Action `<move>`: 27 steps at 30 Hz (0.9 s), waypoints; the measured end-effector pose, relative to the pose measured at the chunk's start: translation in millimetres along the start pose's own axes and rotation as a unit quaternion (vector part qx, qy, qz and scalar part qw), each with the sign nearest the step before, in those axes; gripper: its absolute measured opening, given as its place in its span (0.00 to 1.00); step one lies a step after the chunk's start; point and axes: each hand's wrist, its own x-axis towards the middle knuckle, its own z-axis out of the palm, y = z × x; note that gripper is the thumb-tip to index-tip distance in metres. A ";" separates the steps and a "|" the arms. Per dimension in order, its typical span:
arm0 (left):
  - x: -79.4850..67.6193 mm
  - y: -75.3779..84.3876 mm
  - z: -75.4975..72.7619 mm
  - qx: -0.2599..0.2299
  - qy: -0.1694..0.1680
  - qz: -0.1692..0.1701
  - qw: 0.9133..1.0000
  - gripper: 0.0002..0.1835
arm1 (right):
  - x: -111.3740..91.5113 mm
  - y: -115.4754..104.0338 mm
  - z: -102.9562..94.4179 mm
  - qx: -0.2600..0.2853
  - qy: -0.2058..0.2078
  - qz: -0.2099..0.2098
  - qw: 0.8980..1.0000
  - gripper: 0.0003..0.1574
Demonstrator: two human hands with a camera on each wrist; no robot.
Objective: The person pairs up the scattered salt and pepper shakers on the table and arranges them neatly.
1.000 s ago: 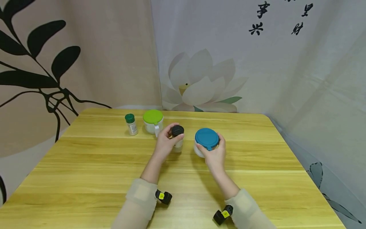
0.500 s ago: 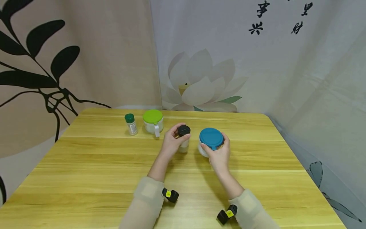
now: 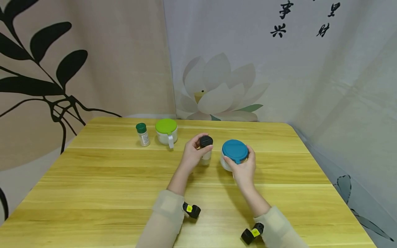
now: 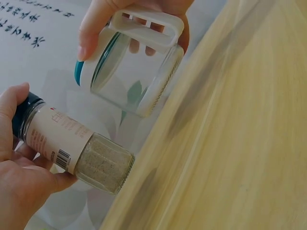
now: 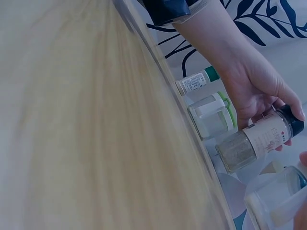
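My left hand (image 3: 190, 157) grips a spice jar (image 4: 64, 136) by its black cap, thumb on one side and fingers on the other. The jar has a pale label with a barcode and greyish powder in its lower part. To its right, my right hand (image 3: 245, 170) holds a clear glass jar (image 4: 132, 72) with a blue lid (image 3: 234, 151) and a white handle, its thumb and fingers spread round the lid's rim. Both jars are close together but apart, roughly upright. Shadows beneath suggest they hang slightly above the table.
Toward the back left of the wooden table (image 3: 124, 193) stand a small green-capped bottle (image 3: 143, 135) with a white label and a jar with a lime-green lid (image 3: 166, 126) and white handle. A printed curtain (image 3: 223, 41) hangs behind the table's far edge.
Both hands have moved steadily to the right, carrying the spice jar and the blue-lidded jar with them. The two green-topped containers have stayed in place.
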 end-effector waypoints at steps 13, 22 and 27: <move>1.8 -6.4 9.6 -0.005 -0.017 0.006 1.000 0.23 | 3.5 2.3 -13.6 -0.002 0.005 -0.004 1.000 0.58; 2.1 -7.3 17.8 0.000 -0.033 0.007 0.999 0.23 | 5.7 3.9 -24.5 0.000 0.020 -0.007 1.000 0.56; 1.8 -6.6 22.3 -0.005 -0.033 -0.001 0.999 0.24 | 8.3 6.2 -31.4 -0.002 0.024 -0.004 1.000 0.57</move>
